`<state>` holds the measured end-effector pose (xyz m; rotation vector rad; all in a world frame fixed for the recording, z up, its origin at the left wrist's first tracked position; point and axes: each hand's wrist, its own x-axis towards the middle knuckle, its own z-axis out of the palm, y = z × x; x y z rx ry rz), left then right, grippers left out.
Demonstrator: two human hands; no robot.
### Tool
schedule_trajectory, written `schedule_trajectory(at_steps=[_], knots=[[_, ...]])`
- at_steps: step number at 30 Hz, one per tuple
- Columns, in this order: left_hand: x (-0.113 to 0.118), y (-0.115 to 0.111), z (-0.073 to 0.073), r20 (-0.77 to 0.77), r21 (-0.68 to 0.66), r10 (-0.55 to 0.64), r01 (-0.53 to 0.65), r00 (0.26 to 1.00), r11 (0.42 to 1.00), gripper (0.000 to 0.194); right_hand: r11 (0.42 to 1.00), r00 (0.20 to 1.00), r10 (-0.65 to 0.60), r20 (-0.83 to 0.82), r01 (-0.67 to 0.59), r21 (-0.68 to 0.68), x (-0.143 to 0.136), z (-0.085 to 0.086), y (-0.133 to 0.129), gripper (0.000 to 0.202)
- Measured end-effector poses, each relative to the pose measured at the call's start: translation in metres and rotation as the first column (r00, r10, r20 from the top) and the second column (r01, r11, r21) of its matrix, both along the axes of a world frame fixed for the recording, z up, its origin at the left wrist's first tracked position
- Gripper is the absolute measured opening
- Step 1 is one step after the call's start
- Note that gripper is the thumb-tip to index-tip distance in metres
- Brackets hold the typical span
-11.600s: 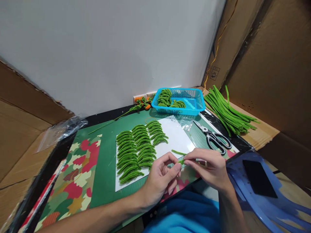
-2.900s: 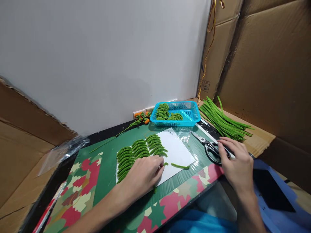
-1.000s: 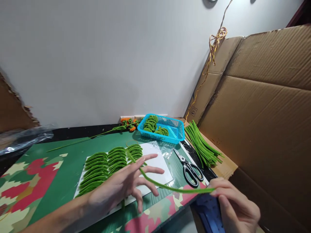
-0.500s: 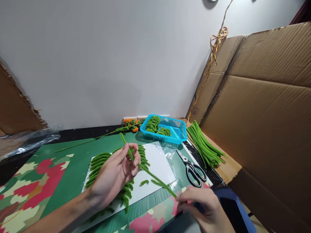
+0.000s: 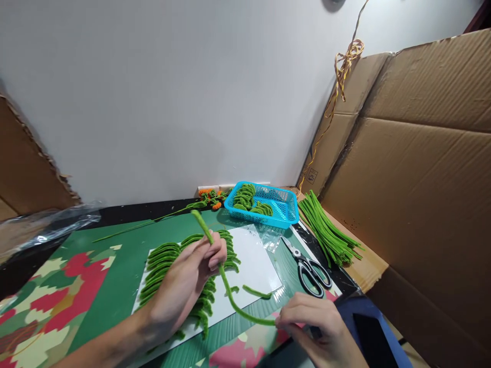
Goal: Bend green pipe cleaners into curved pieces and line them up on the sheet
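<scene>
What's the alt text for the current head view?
Left hand and right hand hold a long green fuzzy stem above a green mat. Rows of curved green pieces lie on white paper, with scissors and a blue basket beyond.

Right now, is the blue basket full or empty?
The basket is partly full: green pieces lie at left, the bottom shows bare at right.

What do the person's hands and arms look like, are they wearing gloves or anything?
No gloves! The left hand and right hand are both bare, with no ring, watch or bracelet to be seen. No sleeve shows on the left forearm either.
</scene>
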<state>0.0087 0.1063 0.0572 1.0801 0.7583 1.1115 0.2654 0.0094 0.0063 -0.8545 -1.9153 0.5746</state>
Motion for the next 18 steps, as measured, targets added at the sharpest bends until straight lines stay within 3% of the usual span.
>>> schedule_trajectory(at_steps=[2,4,9,13,18], knots=[[0.000,-0.001,-0.007,-0.164,0.117,-0.052,0.072,0.985,0.991,0.048,0.999,1.000,-0.026,0.003,0.026,0.018,-0.004,-0.002,0.002,0.026],[-0.002,-0.002,-0.012,-0.305,0.175,-0.173,0.233,0.936,0.957,0.055,0.996,0.997,-0.071,-0.023,0.072,0.057,-0.007,-0.006,0.004,0.029],[-0.011,-0.015,-0.009,-0.569,0.094,-0.376,0.512,0.732,0.854,0.054,0.967,0.961,-0.215,-0.175,0.235,0.100,-0.021,-0.015,0.004,0.028],[-0.012,-0.027,-0.001,-0.557,-0.055,-0.546,0.628,0.626,0.776,0.059,0.907,0.860,-0.372,-0.349,0.417,0.061,-0.036,-0.015,0.001,0.018],[-0.012,-0.032,-0.014,-0.440,-0.119,-0.597,0.616,0.670,0.779,0.061,0.871,0.751,-0.455,-0.478,0.486,-0.066,-0.052,-0.023,0.000,0.012]])
